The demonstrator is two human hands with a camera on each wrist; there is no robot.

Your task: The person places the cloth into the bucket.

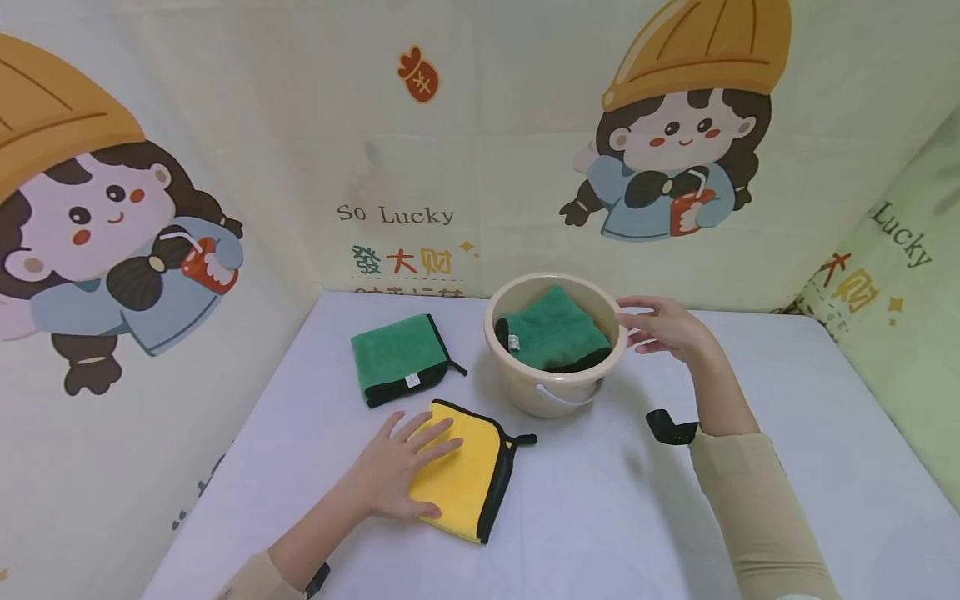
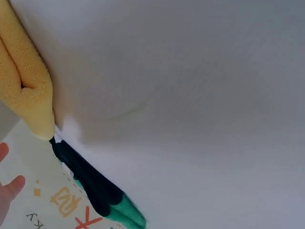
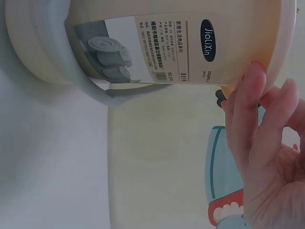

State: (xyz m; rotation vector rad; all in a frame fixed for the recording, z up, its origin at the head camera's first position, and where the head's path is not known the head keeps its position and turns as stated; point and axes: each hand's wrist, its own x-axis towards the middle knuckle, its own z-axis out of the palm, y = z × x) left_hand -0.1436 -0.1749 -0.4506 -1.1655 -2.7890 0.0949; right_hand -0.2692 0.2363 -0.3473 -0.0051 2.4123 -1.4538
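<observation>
A yellow folded cloth [image 1: 465, 475] with black edging and a small loop lies at the front of the white table. Over its left part my left hand [image 1: 405, 468] hovers with fingers spread; the left wrist view shows a gap between its fingertips [image 2: 12, 188] and the cloth [image 2: 28, 81]. A beige bucket [image 1: 543, 392] stands upright at the back, a green folded cloth [image 1: 558, 329] inside it. My right hand [image 1: 667, 329] touches the right side of the bucket's rim with fingers extended. In the right wrist view the bucket's printed label [image 3: 167, 47] shows.
Another green folded cloth [image 1: 397, 358] with black edging lies left of the bucket. The bucket's white handle [image 1: 558, 402] hangs down at the front. A printed cloth backdrop [image 1: 517, 183] rises behind the table [image 1: 585, 517] and along both sides.
</observation>
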